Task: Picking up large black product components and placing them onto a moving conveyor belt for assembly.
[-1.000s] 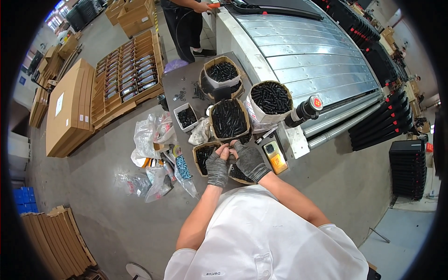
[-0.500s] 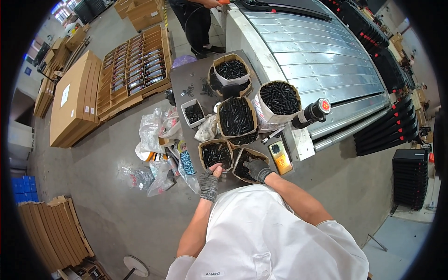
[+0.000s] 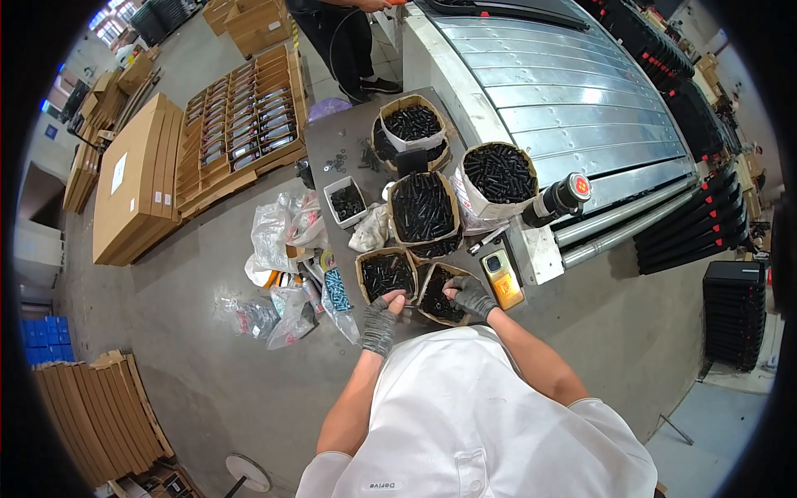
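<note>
Two open cardboard boxes stand side by side at the table's near edge. Black screws fill the left box [image 3: 387,272]; small dark parts, too small to name, lie in the right box [image 3: 436,300]. My left hand [image 3: 383,322], in a grey fingerless glove, is closed at the left box's near rim, thumb and fingertips together. Over the right box's right side, my gloved right hand [image 3: 471,297] is bent in a pinch. Whatever either hand holds is too small or hidden. Beyond them a larger box of black screws [image 3: 424,207] sits on the dark table [image 3: 340,145].
Further boxes of black screws [image 3: 498,173] stand behind, beside a white tray [image 3: 344,202] and a crumpled white cloth [image 3: 369,228]. Right of my right hand lies a yellow phone [image 3: 501,278]. Plastic bags [image 3: 290,315] crowd the left. A roller conveyor [image 3: 581,100] borders the table; a person [image 3: 340,41] stands beyond.
My right hand has risen out of the small parts and drawn to the right box's right side, its fingers now pinched. My left hand has shifted slightly right at the screw box.
</note>
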`<action>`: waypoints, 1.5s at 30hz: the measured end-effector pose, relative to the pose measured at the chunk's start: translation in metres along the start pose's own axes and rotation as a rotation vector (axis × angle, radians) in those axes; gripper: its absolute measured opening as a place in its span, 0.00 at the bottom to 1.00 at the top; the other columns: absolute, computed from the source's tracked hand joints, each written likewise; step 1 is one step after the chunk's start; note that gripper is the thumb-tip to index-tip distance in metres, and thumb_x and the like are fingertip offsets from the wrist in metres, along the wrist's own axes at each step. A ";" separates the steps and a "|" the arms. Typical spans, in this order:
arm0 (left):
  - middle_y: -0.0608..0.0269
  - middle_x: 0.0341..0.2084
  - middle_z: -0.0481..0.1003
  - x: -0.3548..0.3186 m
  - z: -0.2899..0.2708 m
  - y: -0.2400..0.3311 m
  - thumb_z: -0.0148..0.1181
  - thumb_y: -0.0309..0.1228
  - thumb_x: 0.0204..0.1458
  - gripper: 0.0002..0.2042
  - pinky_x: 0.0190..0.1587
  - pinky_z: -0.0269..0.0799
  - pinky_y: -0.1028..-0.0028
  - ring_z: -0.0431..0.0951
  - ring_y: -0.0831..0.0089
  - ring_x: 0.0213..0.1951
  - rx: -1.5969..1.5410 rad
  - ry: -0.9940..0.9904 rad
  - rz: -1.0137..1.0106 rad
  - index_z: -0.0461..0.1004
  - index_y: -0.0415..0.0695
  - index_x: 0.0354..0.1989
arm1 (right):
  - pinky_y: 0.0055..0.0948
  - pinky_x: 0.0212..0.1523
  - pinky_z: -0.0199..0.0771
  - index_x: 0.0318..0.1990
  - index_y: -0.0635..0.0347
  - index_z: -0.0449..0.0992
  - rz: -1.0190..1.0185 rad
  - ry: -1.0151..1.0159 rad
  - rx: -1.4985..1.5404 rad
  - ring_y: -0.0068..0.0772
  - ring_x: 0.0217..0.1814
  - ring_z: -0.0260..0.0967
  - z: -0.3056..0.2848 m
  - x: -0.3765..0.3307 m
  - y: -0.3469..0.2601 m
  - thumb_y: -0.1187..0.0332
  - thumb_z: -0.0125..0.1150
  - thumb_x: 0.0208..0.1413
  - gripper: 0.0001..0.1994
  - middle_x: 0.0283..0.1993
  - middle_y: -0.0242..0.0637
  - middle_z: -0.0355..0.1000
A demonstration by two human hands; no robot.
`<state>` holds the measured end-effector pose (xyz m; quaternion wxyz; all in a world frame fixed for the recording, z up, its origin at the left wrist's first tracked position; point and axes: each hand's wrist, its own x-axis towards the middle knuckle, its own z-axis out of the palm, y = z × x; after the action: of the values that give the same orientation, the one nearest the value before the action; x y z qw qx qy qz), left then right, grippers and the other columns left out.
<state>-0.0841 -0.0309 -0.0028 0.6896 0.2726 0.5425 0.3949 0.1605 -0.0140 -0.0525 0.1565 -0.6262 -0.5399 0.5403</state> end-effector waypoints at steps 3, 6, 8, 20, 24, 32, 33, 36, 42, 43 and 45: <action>0.63 0.32 0.78 0.002 0.004 0.005 0.57 0.33 0.57 0.13 0.36 0.72 0.79 0.76 0.77 0.32 0.035 -0.043 0.016 0.75 0.39 0.46 | 0.24 0.34 0.74 0.40 0.65 0.76 0.153 -0.097 0.487 0.22 0.35 0.71 -0.012 -0.013 -0.011 0.68 0.56 0.55 0.10 0.32 0.33 0.73; 0.63 0.33 0.78 0.003 0.010 0.011 0.57 0.33 0.57 0.13 0.37 0.72 0.79 0.76 0.77 0.35 0.027 -0.065 0.017 0.75 0.39 0.46 | 0.23 0.36 0.74 0.40 0.64 0.75 0.140 -0.142 0.822 0.25 0.36 0.71 -0.018 -0.029 -0.025 0.67 0.59 0.55 0.10 0.34 0.34 0.73; 0.63 0.33 0.78 0.002 0.016 0.015 0.57 0.33 0.57 0.13 0.38 0.72 0.78 0.76 0.77 0.36 0.013 -0.064 0.013 0.75 0.39 0.46 | 0.23 0.36 0.73 0.40 0.62 0.75 0.190 -0.152 0.993 0.24 0.35 0.71 -0.021 -0.039 -0.036 0.67 0.60 0.54 0.10 0.34 0.34 0.73; 0.65 0.33 0.77 -0.001 0.044 0.033 0.58 0.34 0.56 0.13 0.41 0.71 0.77 0.74 0.77 0.36 0.048 -0.090 0.091 0.76 0.40 0.46 | 0.22 0.42 0.73 0.39 0.61 0.75 0.038 -0.111 1.065 0.23 0.39 0.70 -0.018 -0.060 -0.091 0.73 0.61 0.54 0.06 0.36 0.31 0.73; 0.64 0.34 0.78 -0.002 0.045 0.035 0.58 0.33 0.57 0.12 0.42 0.70 0.77 0.75 0.77 0.36 -0.012 -0.047 0.099 0.76 0.40 0.45 | 0.23 0.44 0.71 0.40 0.62 0.75 -0.074 -0.032 0.797 0.21 0.40 0.69 -0.014 -0.057 -0.093 0.72 0.62 0.53 0.08 0.36 0.30 0.73; 0.62 0.33 0.78 -0.003 0.050 0.037 0.58 0.31 0.57 0.12 0.36 0.73 0.77 0.76 0.76 0.32 -0.088 -0.045 0.086 0.75 0.38 0.46 | 0.24 0.45 0.71 0.41 0.63 0.76 -0.138 0.145 0.623 0.20 0.40 0.69 -0.008 -0.061 -0.101 0.71 0.62 0.53 0.09 0.37 0.29 0.74; 0.61 0.32 0.78 -0.001 0.050 0.036 0.58 0.30 0.56 0.12 0.31 0.75 0.78 0.77 0.76 0.28 -0.074 -0.041 0.125 0.74 0.37 0.46 | 0.24 0.45 0.71 0.41 0.63 0.76 -0.139 0.142 0.631 0.20 0.40 0.69 -0.007 -0.061 -0.102 0.71 0.62 0.53 0.09 0.37 0.29 0.74; 0.61 0.33 0.77 0.004 0.049 0.029 0.58 0.30 0.56 0.12 0.30 0.75 0.78 0.77 0.76 0.28 -0.135 -0.054 0.097 0.74 0.37 0.46 | 0.24 0.43 0.71 0.40 0.63 0.76 -0.216 0.220 0.571 0.20 0.39 0.70 -0.004 -0.061 -0.104 0.71 0.62 0.53 0.08 0.37 0.30 0.75; 0.61 0.32 0.77 0.016 0.043 0.012 0.58 0.32 0.56 0.14 0.31 0.76 0.76 0.76 0.74 0.28 -0.376 -0.069 -0.072 0.72 0.37 0.47 | 0.23 0.42 0.72 0.40 0.62 0.78 -0.367 0.335 0.270 0.21 0.39 0.71 -0.003 -0.061 -0.108 0.71 0.60 0.54 0.07 0.37 0.32 0.76; 0.61 0.32 0.77 0.017 0.043 0.009 0.58 0.32 0.56 0.14 0.31 0.76 0.76 0.76 0.74 0.28 -0.377 -0.067 -0.071 0.72 0.37 0.47 | 0.23 0.43 0.72 0.40 0.62 0.78 -0.325 0.306 0.317 0.22 0.39 0.71 -0.002 -0.062 -0.109 0.71 0.61 0.54 0.08 0.37 0.32 0.76; 0.61 0.31 0.77 0.019 0.043 0.006 0.59 0.33 0.56 0.15 0.31 0.75 0.76 0.76 0.74 0.28 -0.447 -0.059 -0.135 0.71 0.37 0.48 | 0.23 0.43 0.72 0.40 0.62 0.78 -0.285 0.274 0.363 0.22 0.40 0.71 -0.001 -0.063 -0.111 0.71 0.61 0.54 0.08 0.37 0.32 0.76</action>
<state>-0.0420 -0.0096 0.0037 0.7732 0.0877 0.4379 0.4502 0.1154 -0.0262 0.0667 0.4123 -0.5730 -0.4905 0.5110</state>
